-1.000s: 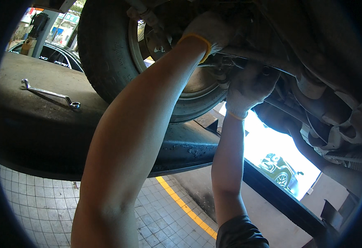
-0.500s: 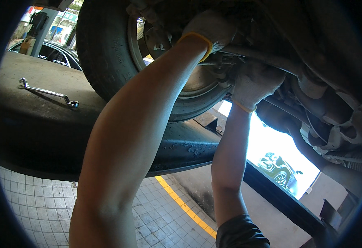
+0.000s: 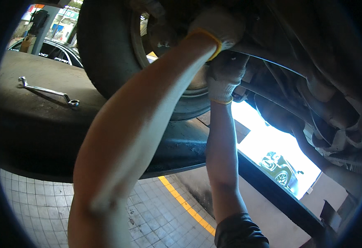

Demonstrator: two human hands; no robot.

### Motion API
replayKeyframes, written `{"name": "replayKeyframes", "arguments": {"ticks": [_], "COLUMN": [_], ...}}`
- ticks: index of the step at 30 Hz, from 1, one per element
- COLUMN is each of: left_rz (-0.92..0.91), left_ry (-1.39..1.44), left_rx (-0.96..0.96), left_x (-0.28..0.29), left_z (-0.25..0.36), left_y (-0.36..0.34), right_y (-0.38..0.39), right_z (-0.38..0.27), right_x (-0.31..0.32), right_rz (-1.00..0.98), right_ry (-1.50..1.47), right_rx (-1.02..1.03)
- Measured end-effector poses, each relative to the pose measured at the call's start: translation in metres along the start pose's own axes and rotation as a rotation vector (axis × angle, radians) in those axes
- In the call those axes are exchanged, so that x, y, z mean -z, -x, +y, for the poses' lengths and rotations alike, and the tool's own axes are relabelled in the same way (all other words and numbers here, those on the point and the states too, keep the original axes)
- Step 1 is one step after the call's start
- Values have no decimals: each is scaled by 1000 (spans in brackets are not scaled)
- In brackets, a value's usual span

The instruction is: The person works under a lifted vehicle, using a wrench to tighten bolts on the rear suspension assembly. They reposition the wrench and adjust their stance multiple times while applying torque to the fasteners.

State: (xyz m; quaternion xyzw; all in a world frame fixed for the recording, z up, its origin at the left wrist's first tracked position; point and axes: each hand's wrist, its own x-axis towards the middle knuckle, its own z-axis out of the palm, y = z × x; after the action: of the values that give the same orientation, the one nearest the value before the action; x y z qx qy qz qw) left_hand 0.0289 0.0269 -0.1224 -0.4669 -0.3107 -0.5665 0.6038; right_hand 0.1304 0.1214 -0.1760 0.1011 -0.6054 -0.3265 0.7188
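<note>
My left hand (image 3: 220, 27), in a white knit glove with a yellow cuff edge, reaches up among the dark undercarriage parts behind the wheel. Its rounded back faces me and the fingers seem curled round something hidden. Just below it, my right hand (image 3: 226, 80), gloved the same way, is raised beside the wheel's inner side. Its fingers look closed in deep shadow, and what they grip cannot be made out. The black tire (image 3: 106, 49) stands to the left of both hands, partly covered by my left forearm.
A double-ended ring wrench (image 3: 48, 91) lies on the broad dark ledge (image 3: 28, 113) at left. A long bar (image 3: 272, 62) and other undercarriage parts hang overhead to the right. Beneath are a tiled floor (image 3: 36, 202) with a yellow line (image 3: 185, 204) and a dark beam (image 3: 276, 190).
My right hand has moved left and slightly up, closer to the wheel and under the left hand. My left hand has shifted slightly right. The wrench stays on the ledge.
</note>
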Motion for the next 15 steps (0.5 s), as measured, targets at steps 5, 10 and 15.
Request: {"name": "replayKeyframes", "arguments": {"ticks": [5, 10, 15], "left_rz": [-265, -90, 11], "left_ry": [60, 22, 27], "left_rx": [88, -80, -155], "left_x": [19, 18, 0], "left_z": [13, 7, -3], "left_y": [-6, -6, -3], "right_y": [-2, -11, -38], "right_z": [6, -8, -2], "right_x": [11, 43, 72], "right_rz": [20, 86, -34], "right_ry": [113, 239, 310], "right_rx": [254, 439, 491]}}
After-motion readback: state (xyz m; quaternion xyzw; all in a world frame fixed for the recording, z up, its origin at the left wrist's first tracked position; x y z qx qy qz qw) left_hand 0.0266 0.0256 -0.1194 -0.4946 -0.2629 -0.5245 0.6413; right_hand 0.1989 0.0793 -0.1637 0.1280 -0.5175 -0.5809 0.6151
